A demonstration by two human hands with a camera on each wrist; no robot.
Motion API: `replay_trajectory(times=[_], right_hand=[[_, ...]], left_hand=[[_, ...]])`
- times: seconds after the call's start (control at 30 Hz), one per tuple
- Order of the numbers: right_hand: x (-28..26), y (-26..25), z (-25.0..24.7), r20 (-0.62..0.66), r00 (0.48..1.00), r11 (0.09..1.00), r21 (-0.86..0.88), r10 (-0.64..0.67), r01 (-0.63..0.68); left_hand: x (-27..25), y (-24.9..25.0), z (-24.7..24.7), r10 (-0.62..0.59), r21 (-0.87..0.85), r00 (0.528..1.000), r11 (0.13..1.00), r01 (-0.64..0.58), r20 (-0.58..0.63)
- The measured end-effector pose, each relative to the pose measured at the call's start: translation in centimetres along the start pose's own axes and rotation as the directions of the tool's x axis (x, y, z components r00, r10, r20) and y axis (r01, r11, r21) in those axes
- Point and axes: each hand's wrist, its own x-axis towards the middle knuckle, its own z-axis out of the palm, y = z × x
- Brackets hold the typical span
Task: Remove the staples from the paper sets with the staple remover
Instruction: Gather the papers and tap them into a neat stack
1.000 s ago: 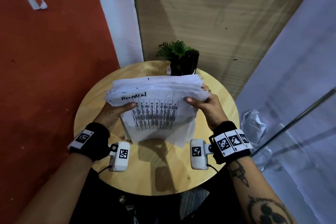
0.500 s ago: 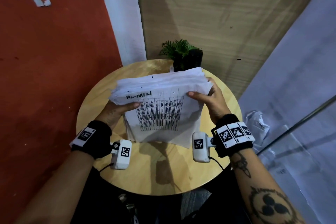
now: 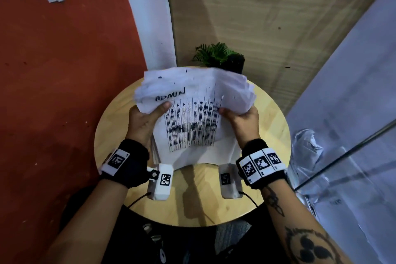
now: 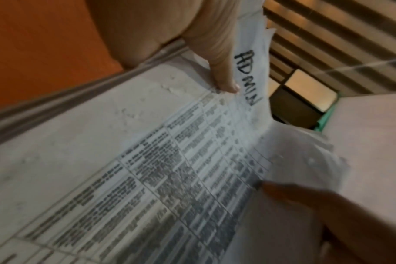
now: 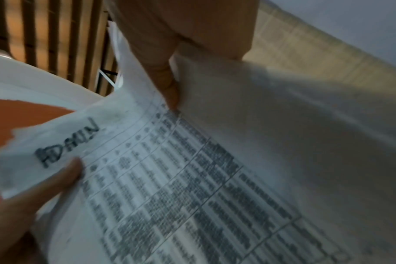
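A thick stack of white paper sets (image 3: pixel 192 118) is held up above the round wooden table (image 3: pixel 272 126). Its top sheet carries a printed table and the handwritten word ADMIN (image 4: pixel 249 78). My left hand (image 3: pixel 147 118) grips the stack's left side, thumb (image 4: pixel 222 75) on top beside the writing. My right hand (image 3: pixel 240 118) grips the right side, thumb (image 5: pixel 170 89) pressed on the top sheet. The stack (image 5: pixel 192 178) bends upward at its far edge. No staple remover or staple shows in any view.
A small potted green plant (image 3: pixel 218 58) stands at the table's far edge, just behind the stack. A red wall lies to the left, a wood panel behind, and a glass surface with crumpled plastic (image 3: pixel 306 143) to the right.
Both hands have lifted the stack and tipped its far edge upward, so the papers now curl and hide part of the plant. Both grips stay the same.
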Motion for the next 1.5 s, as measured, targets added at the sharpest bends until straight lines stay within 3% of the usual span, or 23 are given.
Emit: replay_trajectory(times=[0.1,0.23,0.3,0.37,0.43,0.53,0.67,0.83,0.93,1.07,1.17,1.23,1.3,1.33,1.4,1.5], right_hand=[[-1.4,0.0,1.3,-0.177,0.974,0.99,-0.048,-0.141,0.134],[-3.2,1.6,1.4,-0.247,0.953,0.973,-0.193,-0.175,0.129],[-3.0,1.5,0.8,-0.201,0.916,0.92,-0.265,-0.347,0.29],[-2.5,0.4,0.1,-0.07,0.814,0.759,-0.414,-0.576,0.502],[-2.3,-1.0,-0.2,0.103,0.745,0.58,-0.562,-0.659,0.59],[-2.3,-1.7,-0.3,0.229,0.753,0.442,-0.691,-0.616,0.572],[-2.6,-1.3,-1.2,0.233,0.755,0.472,-0.658,-0.612,0.586],[-2.8,-2.0,-0.9,0.306,0.778,0.414,-0.709,-0.549,0.57],[-2.8,-1.9,-0.8,0.253,0.763,0.456,-0.676,-0.595,0.58],[-3.0,-1.3,-1.2,0.172,0.723,0.511,-0.6,-0.67,0.616],[-2.8,-1.1,-1.0,0.126,0.774,0.638,-0.493,-0.621,0.592],[-2.3,-0.2,-1.0,0.054,0.883,0.831,-0.314,-0.467,0.459],[-2.1,0.7,-1.4,0.047,0.986,0.986,-0.015,-0.163,0.163],[-2.1,1.3,-1.6,0.089,0.996,0.996,0.087,-0.026,0.018],[-1.7,2.2,-1.7,0.119,0.987,0.992,0.06,0.107,-0.114],[-1.0,2.6,-1.0,0.026,0.999,0.994,-0.105,0.042,-0.039]], left_hand=[[-1.3,0.2,1.5,0.114,0.073,0.984,0.992,-0.105,-0.133],[-4.0,-1.4,2.0,0.183,0.08,0.97,0.982,-0.172,-0.16],[-4.1,-1.1,1.8,0.189,0.037,0.962,0.982,-0.185,-0.195],[-3.5,-0.1,1.9,0.231,0.011,0.939,0.972,-0.236,-0.256],[-2.9,1.0,2.5,0.282,0.02,0.901,0.956,-0.292,-0.328],[-1.5,1.9,3.6,0.239,-0.033,0.851,0.957,-0.287,-0.468],[0.1,1.9,2.9,0.133,-0.018,0.849,0.986,-0.166,-0.512],[0.7,2.2,2.8,0.152,-0.02,0.841,0.982,-0.19,-0.52],[1.1,1.8,2.3,0.124,-0.032,0.848,0.986,-0.164,-0.516],[1.1,2.2,1.8,0.125,-0.079,0.817,0.976,-0.204,-0.563],[0.5,3.0,2.3,0.137,-0.105,0.852,0.97,-0.218,-0.505],[-0.3,2.4,2.1,0.193,-0.1,0.909,0.964,-0.245,-0.369],[-0.7,1.1,0.9,0.193,-0.048,0.961,0.977,-0.206,-0.196],[-0.9,0.4,0.3,0.147,-0.004,0.981,0.989,-0.149,-0.13],[-1.1,-0.8,-0.5,0.041,0.108,0.997,0.994,-0.033,-0.067],[-1.1,-1.1,-0.2,0.052,0.135,0.995,0.99,-0.04,-0.086]])
